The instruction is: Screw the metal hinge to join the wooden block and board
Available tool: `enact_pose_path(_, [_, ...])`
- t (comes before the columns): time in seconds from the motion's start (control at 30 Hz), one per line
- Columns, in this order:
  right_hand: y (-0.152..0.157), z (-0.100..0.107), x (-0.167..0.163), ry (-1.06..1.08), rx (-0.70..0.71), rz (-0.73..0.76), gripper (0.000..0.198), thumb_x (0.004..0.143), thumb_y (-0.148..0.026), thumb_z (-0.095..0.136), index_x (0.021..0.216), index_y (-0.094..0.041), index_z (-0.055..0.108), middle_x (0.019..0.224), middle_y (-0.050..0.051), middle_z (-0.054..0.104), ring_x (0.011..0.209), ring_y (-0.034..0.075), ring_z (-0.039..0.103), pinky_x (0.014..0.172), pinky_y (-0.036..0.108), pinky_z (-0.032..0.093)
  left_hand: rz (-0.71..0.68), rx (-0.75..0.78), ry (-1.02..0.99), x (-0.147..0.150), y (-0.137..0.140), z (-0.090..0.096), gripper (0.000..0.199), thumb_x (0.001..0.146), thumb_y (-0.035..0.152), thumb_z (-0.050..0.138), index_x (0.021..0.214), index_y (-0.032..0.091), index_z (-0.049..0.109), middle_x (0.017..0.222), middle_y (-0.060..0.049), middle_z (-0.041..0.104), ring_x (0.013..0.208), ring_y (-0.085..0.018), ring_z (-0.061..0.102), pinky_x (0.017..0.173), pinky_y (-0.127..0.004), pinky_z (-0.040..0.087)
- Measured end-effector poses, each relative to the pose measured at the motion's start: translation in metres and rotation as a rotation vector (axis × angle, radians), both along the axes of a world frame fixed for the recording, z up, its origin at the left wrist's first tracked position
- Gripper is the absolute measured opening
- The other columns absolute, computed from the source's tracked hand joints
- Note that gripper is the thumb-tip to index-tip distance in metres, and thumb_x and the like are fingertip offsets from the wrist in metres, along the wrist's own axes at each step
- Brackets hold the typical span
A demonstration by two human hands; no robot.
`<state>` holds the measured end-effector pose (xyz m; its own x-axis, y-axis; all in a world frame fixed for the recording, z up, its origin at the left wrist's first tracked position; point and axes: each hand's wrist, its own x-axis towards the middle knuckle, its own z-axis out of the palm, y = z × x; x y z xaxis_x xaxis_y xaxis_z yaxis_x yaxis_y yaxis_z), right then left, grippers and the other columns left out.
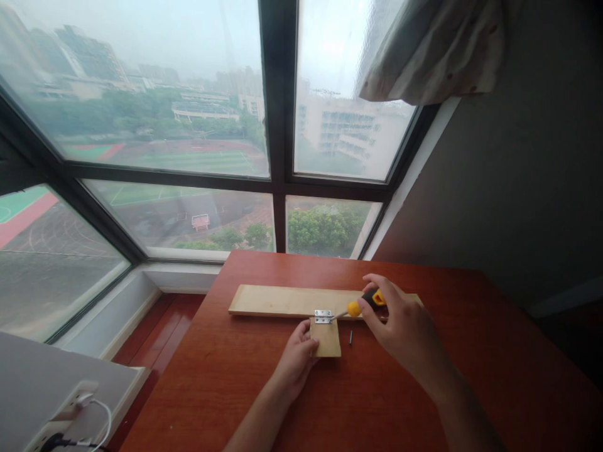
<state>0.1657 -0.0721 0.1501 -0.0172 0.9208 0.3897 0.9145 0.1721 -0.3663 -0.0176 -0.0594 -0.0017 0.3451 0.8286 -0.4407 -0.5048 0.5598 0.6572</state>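
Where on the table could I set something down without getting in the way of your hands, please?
The table is bare right of the right hand, and left of the left hand, below the long board. It is crowded around the hinge, small board, screwdriver and loose screw.

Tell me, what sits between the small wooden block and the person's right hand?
A small dark screw lies on the table there, seen from the head camera.
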Motion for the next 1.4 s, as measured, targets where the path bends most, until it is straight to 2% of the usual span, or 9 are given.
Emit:
enact_pose_path(0.13, [0.0018,-0.0016,0.0007,-0.007,0.019,-0.002,0.027,0.090,-0.032,0.047,0.114,-0.022,0.054,0.096,0.005,0.069,0.076,0.020,0.067,0.068,0.031,0.047,0.003,0.007,-0.004,0.0001,-0.0003,0.0006,0.047,0.062,0.012,0.069,0.106,0.019,0.056,0.100,-0.008,0.070,0.087,-0.023,0.066,0.068,-0.028,0.051])
enact_pose_path(0.3, [-0.0016,0.0030,-0.0023,-0.004,-0.003,-0.018,0.027,0.086,-0.028,0.049,0.112,-0.023,0.054,0.096,0.002,0.068,0.068,0.017,0.064,0.066,0.030,0.046,-0.005,0.016,-0.008,0.0005,0.0004,-0.0019,0.049,0.062,0.012,0.069,0.108,0.018,0.054,0.100,-0.008,0.070,0.085,-0.022,0.066,0.068,-0.027,0.050])
enact_pose_path(0.57, [-0.0053,0.0054,-0.0038,-0.009,-0.018,-0.010,0.038,0.077,-0.021,0.052,0.115,-0.024,0.052,0.100,0.002,0.067,0.076,0.019,0.065,0.066,0.030,0.045,-0.021,0.024,-0.019,0.0002,0.0010,-0.0039,0.048,0.064,0.011,0.067,0.109,0.018,0.053,0.100,-0.008,0.070,0.083,-0.021,0.066,0.068,-0.027,0.050])
enact_pose_path(0.73, [-0.0055,0.0042,-0.0025,-0.010,-0.015,-0.006,0.034,0.081,-0.024,0.052,0.115,-0.024,0.052,0.099,0.002,0.067,0.075,0.019,0.065,0.067,0.031,0.046,-0.025,0.023,-0.017,0.0000,0.0012,-0.0027,0.048,0.063,0.011,0.068,0.109,0.018,0.055,0.100,-0.008,0.070,0.081,-0.020,0.066,0.068,-0.028,0.050])
enact_pose_path(0.93, [-0.0027,0.0000,-0.0010,-0.005,0.012,0.012,0.027,0.089,-0.036,0.050,0.112,-0.023,0.054,0.094,0.004,0.068,0.074,0.019,0.065,0.065,0.030,0.046,-0.014,0.017,-0.015,0.0004,0.0009,-0.0023,0.048,0.062,0.011,0.069,0.107,0.019,0.055,0.100,-0.009,0.069,0.082,-0.021,0.066,0.068,-0.028,0.050])
enact_pose_path(1.17, [-0.0053,0.0043,-0.0046,0.008,0.000,0.041,0.033,0.084,-0.025,0.050,0.118,-0.023,0.051,0.102,0.004,0.066,0.087,0.020,0.065,0.072,0.031,0.049,-0.005,0.013,-0.017,0.0005,0.0018,-0.0050,0.049,0.061,0.010,0.067,0.107,0.019,0.054,0.104,-0.009,0.068,0.084,-0.021,0.066,0.067,-0.028,0.050])
enact_pose_path(1.27, [-0.0064,0.0062,-0.0047,-0.011,0.006,0.039,0.037,0.085,-0.027,0.050,0.122,-0.023,0.049,0.106,0.005,0.066,0.092,0.021,0.065,0.076,0.032,0.049,-0.007,0.010,-0.012,0.0004,0.0017,-0.0044,0.049,0.061,0.009,0.067,0.108,0.019,0.053,0.103,-0.008,0.068,0.084,-0.021,0.066,0.068,-0.029,0.051])
enact_pose_path(1.4, [-0.0037,0.0029,-0.0011,-0.034,0.015,-0.001,0.036,0.088,-0.037,0.050,0.120,-0.023,0.052,0.097,0.005,0.069,0.077,0.021,0.067,0.068,0.032,0.049,-0.014,0.012,-0.006,0.0002,0.0012,-0.0015,0.050,0.061,0.009,0.067,0.108,0.019,0.054,0.099,-0.008,0.069,0.084,-0.022,0.066,0.068,-0.028,0.051])
